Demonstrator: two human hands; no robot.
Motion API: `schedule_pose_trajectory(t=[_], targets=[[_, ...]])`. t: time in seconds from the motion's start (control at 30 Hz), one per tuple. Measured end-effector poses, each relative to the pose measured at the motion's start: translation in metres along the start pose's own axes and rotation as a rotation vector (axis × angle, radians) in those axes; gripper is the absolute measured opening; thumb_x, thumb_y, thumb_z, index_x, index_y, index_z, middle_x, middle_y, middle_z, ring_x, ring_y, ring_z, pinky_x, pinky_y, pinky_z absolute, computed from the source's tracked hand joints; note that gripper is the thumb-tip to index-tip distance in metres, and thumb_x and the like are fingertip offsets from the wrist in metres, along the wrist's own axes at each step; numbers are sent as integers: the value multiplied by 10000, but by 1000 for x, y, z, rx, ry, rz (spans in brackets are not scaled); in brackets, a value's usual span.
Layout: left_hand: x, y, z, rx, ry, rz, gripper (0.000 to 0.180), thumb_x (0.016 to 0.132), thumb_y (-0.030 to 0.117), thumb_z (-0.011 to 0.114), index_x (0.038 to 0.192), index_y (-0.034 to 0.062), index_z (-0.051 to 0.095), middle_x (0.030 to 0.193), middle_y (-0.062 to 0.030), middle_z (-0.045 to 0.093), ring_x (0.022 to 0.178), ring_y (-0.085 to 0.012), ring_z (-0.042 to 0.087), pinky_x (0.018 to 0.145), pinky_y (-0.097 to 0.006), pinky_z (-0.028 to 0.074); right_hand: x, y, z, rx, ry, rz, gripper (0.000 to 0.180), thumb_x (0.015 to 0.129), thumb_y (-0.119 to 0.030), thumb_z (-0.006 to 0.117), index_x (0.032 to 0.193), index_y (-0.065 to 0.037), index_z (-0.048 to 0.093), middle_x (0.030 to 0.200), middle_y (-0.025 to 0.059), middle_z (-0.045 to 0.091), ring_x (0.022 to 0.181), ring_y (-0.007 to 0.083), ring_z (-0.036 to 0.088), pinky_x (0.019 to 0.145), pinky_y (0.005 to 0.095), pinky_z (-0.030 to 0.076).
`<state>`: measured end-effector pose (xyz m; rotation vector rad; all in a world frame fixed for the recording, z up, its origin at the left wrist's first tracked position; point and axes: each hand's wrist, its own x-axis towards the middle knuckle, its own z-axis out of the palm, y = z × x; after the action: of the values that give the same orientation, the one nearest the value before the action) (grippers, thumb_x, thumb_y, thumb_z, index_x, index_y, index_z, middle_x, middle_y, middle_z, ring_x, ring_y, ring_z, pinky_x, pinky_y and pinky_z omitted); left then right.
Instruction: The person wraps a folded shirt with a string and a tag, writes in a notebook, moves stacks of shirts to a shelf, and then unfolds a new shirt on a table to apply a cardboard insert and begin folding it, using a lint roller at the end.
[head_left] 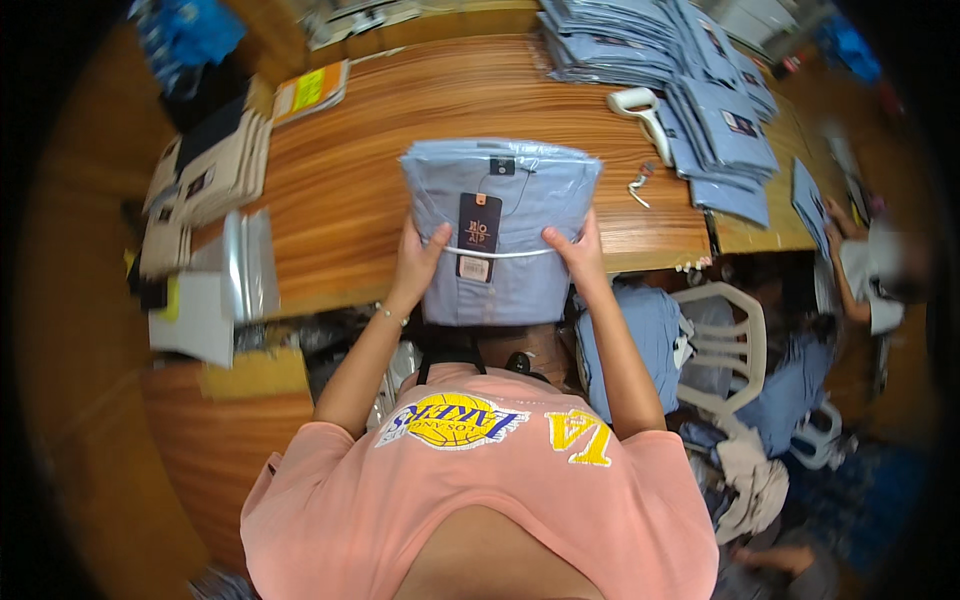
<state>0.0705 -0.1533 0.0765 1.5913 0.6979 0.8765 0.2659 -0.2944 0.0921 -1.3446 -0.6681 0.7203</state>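
Observation:
Both my hands hold a folded light blue garment (530, 205) in clear plastic, upright over the table's near edge. My left hand (416, 262) grips its left side and my right hand (582, 252) its right side, thumbs on the front and the other fingers mostly hidden behind. A dark hang tag (480, 215) on a thin loop lies on the front, with a small dark label (502, 166) above it. A white band (525, 254) runs across the garment between my thumbs, over the tag. I cannot tell whether more garments are behind.
Stacks of bagged blue garments (725, 130) fill the wooden table's (350, 180) far right. Near them lie a white handheld tool (645, 115) and a small red-and-white item (640, 185). Beige garments (225, 165) and clear plastic bags (250, 265) sit left. A white chair (750, 345) and another person (855, 270) are right.

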Motion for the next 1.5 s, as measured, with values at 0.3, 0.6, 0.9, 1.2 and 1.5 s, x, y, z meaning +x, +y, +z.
schedule_pose_trajectory(t=[0.3, 0.6, 0.9, 1.2, 1.5], targets=[[-2, -83, -32, 56, 281, 390, 646, 771, 498, 633, 1106, -27, 463, 1033, -105, 538, 969, -211, 510, 838, -345, 410, 59, 26, 13, 15, -428, -100, 976, 493, -98, 868, 1295, -19, 318, 1192, 104, 498, 1102, 203, 471, 954, 330, 369], [0, -49, -9, 72, 180, 345, 796, 730, 570, 644, 1176, -46, 408, 1037, -164, 559, 919, -266, 560, 804, -373, 450, 33, 56, -15, -120, -211, 182, 646, 583, -99, 806, 1125, 17, 474, 1037, 96, 560, 981, 213, 523, 868, 322, 415], [-116, -29, 126, -117, -643, 182, 988, 692, 510, 706, 1328, -63, 213, 1302, -259, 321, 1224, -321, 344, 1038, -374, 268, -212, 192, -232, 377, 401, 291, 833, 760, -593, 557, 1357, -67, 309, 1327, 136, 416, 1176, 302, 454, 994, 447, 374], [-215, -179, 231, -252, -897, -45, 1107, 644, 336, 748, 1380, -35, 9, 1307, -321, 235, 1185, -440, 348, 1003, -413, 307, -253, 363, -229, 524, 405, 435, 807, 760, -571, 571, 1339, -60, 337, 1292, 129, 450, 1143, 296, 480, 977, 439, 391], [-166, -356, 220, -78, -1017, 95, 1073, 698, 370, 674, 1372, -73, -35, 1297, -383, 244, 1165, -442, 385, 984, -385, 341, -187, 525, -193, 615, 206, 239, 781, 760, -548, 586, 1322, -52, 366, 1257, 123, 485, 1111, 289, 505, 960, 432, 408]])
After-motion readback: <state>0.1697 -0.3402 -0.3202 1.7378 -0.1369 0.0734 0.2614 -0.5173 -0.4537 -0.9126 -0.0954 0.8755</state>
